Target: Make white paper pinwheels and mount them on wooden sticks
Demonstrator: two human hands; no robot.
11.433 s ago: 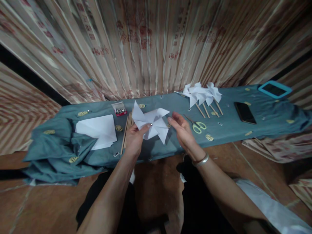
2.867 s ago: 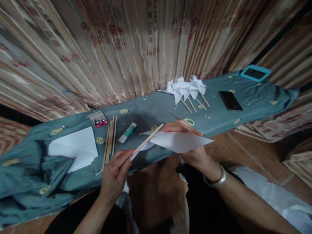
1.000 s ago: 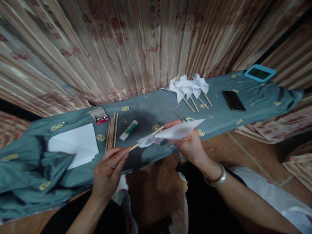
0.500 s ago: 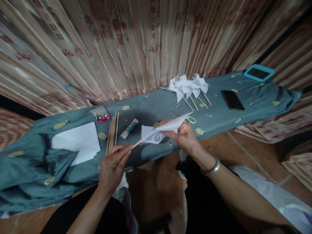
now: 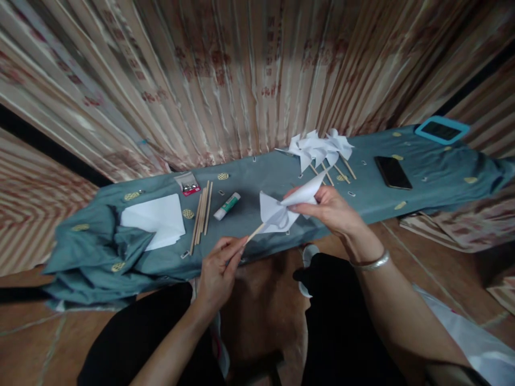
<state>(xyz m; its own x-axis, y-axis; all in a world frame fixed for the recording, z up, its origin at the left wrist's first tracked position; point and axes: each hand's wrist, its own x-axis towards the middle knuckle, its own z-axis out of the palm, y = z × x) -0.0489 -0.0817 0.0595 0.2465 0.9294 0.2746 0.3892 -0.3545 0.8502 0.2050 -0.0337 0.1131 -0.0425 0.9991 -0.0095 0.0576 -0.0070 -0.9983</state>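
Note:
A white paper pinwheel point(image 5: 275, 213) is held above the front edge of the cloth-covered table. Its thin wooden stick point(image 5: 255, 232) is pinched between the thumb and fingers of my left hand point(image 5: 221, 268). My right hand point(image 5: 328, 206), with a bracelet at the wrist, grips the folded paper blades on the other side. Where the stick meets the paper is partly hidden by the folds. Left of my hands lie a glue stick point(image 5: 227, 206) and several loose wooden sticks point(image 5: 200, 217). Several pinwheels on sticks point(image 5: 322, 147) rest together at the back.
A stack of white paper point(image 5: 161, 217) lies at the left, partly under bunched cloth point(image 5: 96, 249). Behind the sticks stands a small open box of metal pieces point(image 5: 190, 185). A phone point(image 5: 392, 172) and a blue-framed tablet point(image 5: 441, 130) lie right. A pleated curtain point(image 5: 249, 80) hangs behind.
The view has shifted, so the table things appear further right. Both hands keep their hold on the pinwheel, with its blades slightly turned.

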